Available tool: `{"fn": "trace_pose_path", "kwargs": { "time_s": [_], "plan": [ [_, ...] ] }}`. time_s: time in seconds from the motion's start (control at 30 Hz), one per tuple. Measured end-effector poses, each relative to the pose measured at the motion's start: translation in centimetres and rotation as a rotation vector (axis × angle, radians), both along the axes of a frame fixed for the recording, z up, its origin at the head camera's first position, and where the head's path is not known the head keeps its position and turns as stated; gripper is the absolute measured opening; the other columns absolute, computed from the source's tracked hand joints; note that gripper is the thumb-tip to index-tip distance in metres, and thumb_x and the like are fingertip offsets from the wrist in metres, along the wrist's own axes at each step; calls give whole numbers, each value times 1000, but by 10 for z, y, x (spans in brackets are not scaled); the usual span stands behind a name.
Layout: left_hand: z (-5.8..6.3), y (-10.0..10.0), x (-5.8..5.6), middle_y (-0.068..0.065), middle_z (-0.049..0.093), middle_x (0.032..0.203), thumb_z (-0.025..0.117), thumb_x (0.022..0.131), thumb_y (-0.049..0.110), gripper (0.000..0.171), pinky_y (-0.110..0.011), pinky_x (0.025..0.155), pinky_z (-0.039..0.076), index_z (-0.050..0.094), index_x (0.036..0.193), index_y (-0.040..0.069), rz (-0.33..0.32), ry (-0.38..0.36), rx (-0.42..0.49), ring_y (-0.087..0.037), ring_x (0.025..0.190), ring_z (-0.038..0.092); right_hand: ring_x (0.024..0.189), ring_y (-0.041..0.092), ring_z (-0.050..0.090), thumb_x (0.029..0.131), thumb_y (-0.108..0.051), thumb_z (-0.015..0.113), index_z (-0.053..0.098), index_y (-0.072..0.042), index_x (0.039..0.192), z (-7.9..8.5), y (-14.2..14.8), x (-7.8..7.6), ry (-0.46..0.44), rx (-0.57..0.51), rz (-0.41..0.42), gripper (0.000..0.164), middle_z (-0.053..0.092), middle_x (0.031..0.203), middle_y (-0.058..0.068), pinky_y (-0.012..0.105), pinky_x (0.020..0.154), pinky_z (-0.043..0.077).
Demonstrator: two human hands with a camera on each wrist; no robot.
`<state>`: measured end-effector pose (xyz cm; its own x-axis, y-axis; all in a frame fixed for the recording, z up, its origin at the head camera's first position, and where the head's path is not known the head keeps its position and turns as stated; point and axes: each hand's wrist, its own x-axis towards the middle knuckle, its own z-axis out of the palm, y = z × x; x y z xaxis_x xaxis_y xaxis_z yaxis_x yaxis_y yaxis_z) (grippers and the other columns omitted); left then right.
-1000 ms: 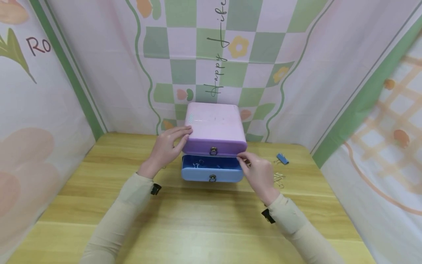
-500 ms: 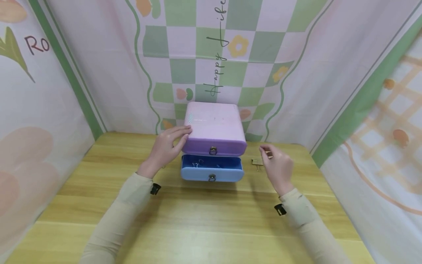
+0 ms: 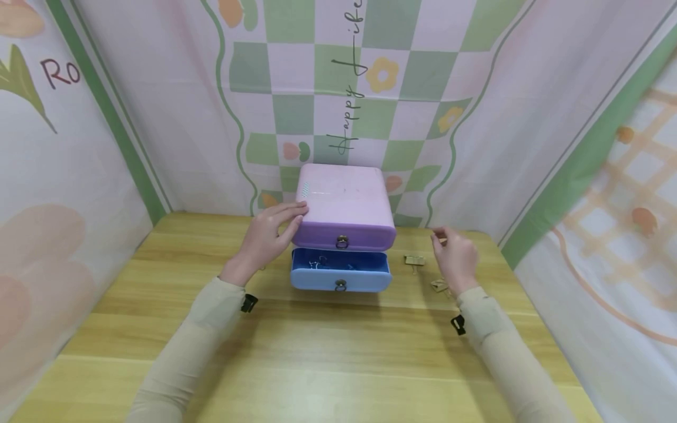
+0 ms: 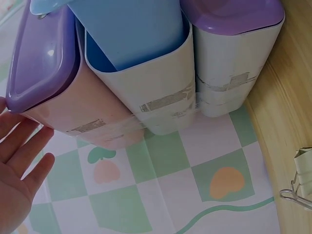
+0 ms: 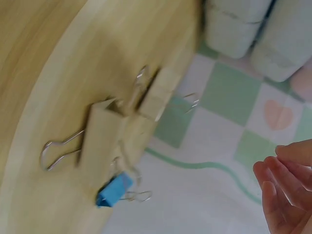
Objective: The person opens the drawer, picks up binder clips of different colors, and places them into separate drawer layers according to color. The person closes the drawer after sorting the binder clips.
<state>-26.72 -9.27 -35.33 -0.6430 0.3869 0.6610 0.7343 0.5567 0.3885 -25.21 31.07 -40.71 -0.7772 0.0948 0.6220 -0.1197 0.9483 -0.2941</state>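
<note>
A stacked drawer unit [image 3: 346,194] stands at the back of the table, pink on top with a purple top drawer [image 3: 317,238]. Below it the blue drawer [image 3: 312,280] is pulled out, with small metal pieces lying inside. My left hand [image 3: 270,232] rests its fingertips against the left side of the top section, thumb apart. To the right of the unit, my right hand [image 3: 456,258] hangs over the table, its fingers loosely bent with nothing between them. Near it lie gold binder clips [image 3: 414,260] and a blue binder clip [image 5: 114,189], which the head view hides.
A third drawer with a purple front [image 4: 234,14] sits at the bottom of the unit. Another binder clip [image 4: 304,173] lies on the table left of the unit. Behind the wooden table [image 3: 317,364] hangs a green-and-white checked cloth [image 3: 333,76].
My right hand has left the blue drawer's right edge and moved right, over the clips. The left hand and the drawers have kept their place.
</note>
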Motion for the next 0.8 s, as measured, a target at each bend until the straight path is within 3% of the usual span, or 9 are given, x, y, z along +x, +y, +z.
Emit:
{"fn": "trace_pose_path", "kwargs": {
  "time_s": [0.2,0.57,0.8],
  "plan": [
    [0,0,0,-4,62,128,54,96,22,28,-39,103,46,66,119,11,2,0,-2,-22,119,58,68,30,69,90,-14,63,68,-1,99,-10,14,-11,-66,1,-31,17,72,95,19,30,42,46],
    [1,0,0,-5,62,128,55,96,21,27,-40,102,47,66,118,10,-9,7,7,-23,118,59,74,38,65,90,-12,61,63,3,108,-27,37,-24,-217,-15,-114,23,68,101,26,46,63,54],
    [1,0,1,-5,62,128,55,96,22,28,-40,103,46,66,118,11,-1,3,2,-23,119,58,94,43,62,92,-11,56,61,5,113,-36,50,-29,-333,-71,-173,27,64,110,28,52,79,52]
  ]
}}
